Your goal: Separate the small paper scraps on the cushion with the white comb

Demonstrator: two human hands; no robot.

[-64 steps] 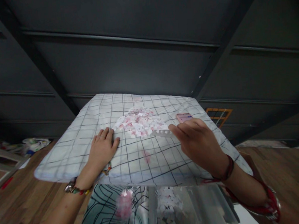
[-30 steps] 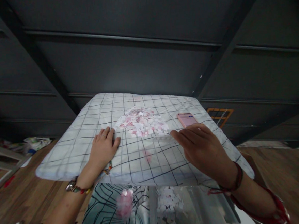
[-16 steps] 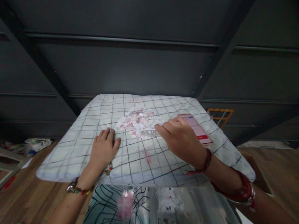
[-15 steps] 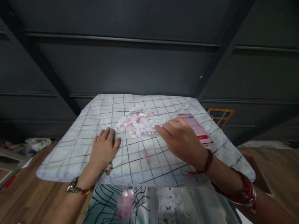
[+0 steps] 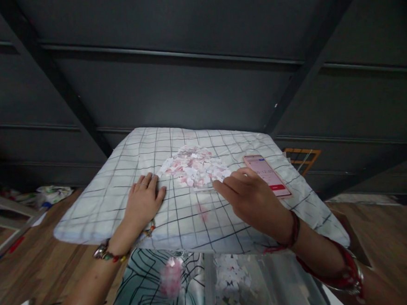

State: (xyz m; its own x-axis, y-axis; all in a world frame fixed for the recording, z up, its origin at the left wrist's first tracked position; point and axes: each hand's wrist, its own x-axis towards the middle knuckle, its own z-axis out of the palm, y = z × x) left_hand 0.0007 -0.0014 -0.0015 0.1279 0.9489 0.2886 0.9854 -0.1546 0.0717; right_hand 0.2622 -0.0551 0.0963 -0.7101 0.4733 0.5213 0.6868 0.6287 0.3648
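A loose heap of small white and pink paper scraps (image 5: 195,167) lies on the white cloth with a dark grid (image 5: 180,219). My left hand (image 5: 144,198) rests flat on the cloth left of the heap, fingers stretched out and holding nothing. At the heap's near right edge, my right hand (image 5: 250,198) is closed with its fingers pinched on one end of a thin, pale flat strip (image 5: 204,189). The strip lies along the near edge of the scraps; its exact kind cannot be made out. A pink smudge (image 5: 202,212) shows on the cloth nearer me.
A phone (image 5: 273,180) with a lit screen lies beyond my right hand. Below the table's near edge are a clear plastic box (image 5: 260,264) with paper scraps and a pink blurred bundle (image 5: 171,278) on patterned green fabric (image 5: 139,287). A dark panelled wall (image 5: 185,88) stands behind.
My right hand has drawn slightly right and nearer me, and the strip now shows edge-on rather than its dotted face. My left hand stays in place on the cloth.
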